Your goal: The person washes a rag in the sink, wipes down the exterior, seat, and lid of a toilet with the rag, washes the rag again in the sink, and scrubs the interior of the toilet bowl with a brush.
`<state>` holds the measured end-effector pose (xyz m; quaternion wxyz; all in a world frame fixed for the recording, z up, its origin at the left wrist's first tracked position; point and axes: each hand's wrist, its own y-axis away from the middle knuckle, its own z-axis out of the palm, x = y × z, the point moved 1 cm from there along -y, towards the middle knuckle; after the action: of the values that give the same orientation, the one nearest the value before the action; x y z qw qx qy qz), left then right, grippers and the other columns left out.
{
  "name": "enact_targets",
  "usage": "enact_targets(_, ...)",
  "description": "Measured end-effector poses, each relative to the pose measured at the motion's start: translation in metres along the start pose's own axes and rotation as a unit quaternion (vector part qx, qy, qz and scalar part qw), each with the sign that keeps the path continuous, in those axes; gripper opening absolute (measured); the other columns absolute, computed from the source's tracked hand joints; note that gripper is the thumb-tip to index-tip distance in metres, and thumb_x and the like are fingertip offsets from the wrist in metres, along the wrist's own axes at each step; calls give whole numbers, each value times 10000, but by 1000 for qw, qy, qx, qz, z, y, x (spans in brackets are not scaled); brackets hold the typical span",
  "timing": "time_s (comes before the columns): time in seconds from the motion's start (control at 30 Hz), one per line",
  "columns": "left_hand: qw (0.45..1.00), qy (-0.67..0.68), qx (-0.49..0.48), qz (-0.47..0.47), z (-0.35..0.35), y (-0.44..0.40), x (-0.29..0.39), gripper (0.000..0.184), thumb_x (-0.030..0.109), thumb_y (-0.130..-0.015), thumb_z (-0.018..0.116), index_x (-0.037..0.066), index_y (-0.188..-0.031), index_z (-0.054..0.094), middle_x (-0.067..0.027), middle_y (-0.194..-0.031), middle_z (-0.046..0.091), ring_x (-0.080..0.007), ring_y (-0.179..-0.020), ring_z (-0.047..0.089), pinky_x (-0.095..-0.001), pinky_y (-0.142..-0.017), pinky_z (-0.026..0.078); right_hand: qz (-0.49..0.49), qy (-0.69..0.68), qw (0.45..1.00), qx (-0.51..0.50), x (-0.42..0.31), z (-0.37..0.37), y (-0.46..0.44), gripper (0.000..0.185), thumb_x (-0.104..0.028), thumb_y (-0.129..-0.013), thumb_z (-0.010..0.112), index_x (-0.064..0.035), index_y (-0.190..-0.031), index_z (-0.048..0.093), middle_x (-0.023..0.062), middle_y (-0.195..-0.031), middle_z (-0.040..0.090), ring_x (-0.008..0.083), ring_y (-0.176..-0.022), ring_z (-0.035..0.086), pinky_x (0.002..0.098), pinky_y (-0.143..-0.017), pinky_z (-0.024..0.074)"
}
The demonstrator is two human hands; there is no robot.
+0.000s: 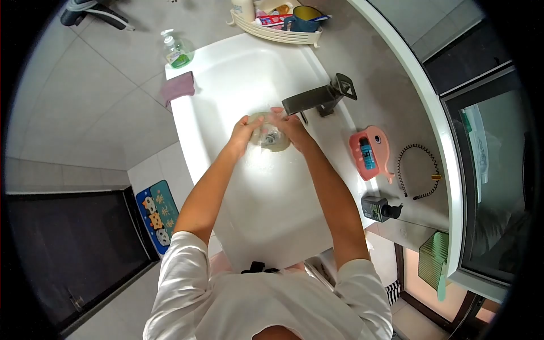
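Left hand [242,135]: fingers half-curled, gripping translucent round item [277,147] | right hand [292,129]: likewise, opposite edge | over sink [266,209], at black faucet [309,100]

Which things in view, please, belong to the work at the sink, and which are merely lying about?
Apparently in use: left hand, right hand, clear round item they hold, black faucet, white sink.

Lying about: purple cloth, clear soap bottle, black pump bottle, pink dish, coiled black band.
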<state>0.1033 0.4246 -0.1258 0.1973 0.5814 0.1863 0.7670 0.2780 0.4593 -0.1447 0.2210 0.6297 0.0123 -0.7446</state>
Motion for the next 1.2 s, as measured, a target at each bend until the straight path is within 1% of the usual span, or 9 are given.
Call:
enact_targets(0.07,998,-12,66,14,-2,1,6,286,223,-799,773,94,-912,544,-28,-817,616,-113,-641,550,-258,-561,461,-19,166,986,2,-9,4,8,393,-297,-843,682,-30,-1125,622,85,-1032,647,228,-996,606,359,-856,488)
enact_targets(0.13,994,-108,23,14,-8,-1,9,292,219,-792,781,110,-904,535,-16,-780,589,-102,-612,531,-257,-542,453,-60,619,783,-11,-10,5,10,292,-253,-760,696,-30,-946,665,122,-978,665,308,-981,611,423,-824,481)
enact_targets(0.3,935,-251,101,230,-27,-27,-11,249,51,-784,739,61,-926,535,-12,-769,578,-118,-604,531,-267,-547,454,-155,606,777,69,10,-1,7,211,-203,-701,672,-37,-831,660,138,-903,652,362,-939,595,479,-816,459)
enact_targets(0.43,898,-287,323,88,-47,-39,-32,345,107,-791,714,6,-1092,578,-112,-894,664,-219,-782,625,-322,-719,510,-104,497,828,239,14,1,-10,273,-187,-670,686,-35,-894,651,161,-954,635,361,-938,592,497,-894,408)
enact_targets(0.53,958,161,80,-222,0,-16,-32,668,560,-945,461,-19,-1278,455,-215,-1220,551,-375,-1063,584,-539,-908,487,-152,457,840,249,25,39,-2,354,-171,-641,696,-31,-960,627,192,-1031,622,365,-1039,549,507,-963,369)
enact_targets(0.63,761,458,-454,-67,-15,-64,-85,549,510,-991,382,68,-1304,467,-197,-1262,535,-384,-1193,503,-495,-1033,418,-293,213,901,238,47,90,24,469,-220,-648,736,-63,-1072,610,203,-1073,615,360,-1160,488,501,-1002,351)
enact_targets(0.7,896,265,-343,93,-15,-64,-102,467,434,-1001,393,82,-1295,481,-190,-1232,551,-359,-1149,534,-472,-1025,430,-254,217,913,236,49,82,14,487,-256,-663,742,-63,-1088,606,207,-1085,610,360,-1149,499,491,-995,362)
enact_targets(0.83,929,368,-27,-22,18,-46,-95,298,204,-1007,400,69,-1247,515,-126,-1158,598,-262,-1033,595,-414,-940,489,-34,131,958,253,87,16,-51,537,-401,-738,727,-32,-1106,600,204,-1077,608,348,-1004,577,418,-890,449)
enact_targets(1.2,963,209,-36,-164,41,-28,-52,399,382,-1027,349,105,-1250,530,-103,-1149,609,-244,-996,603,-403,-857,520,-46,228,931,280,69,21,-36,467,-391,-820,664,-51,-1134,600,224,-1133,611,395,-1066,573,448,-923,436)
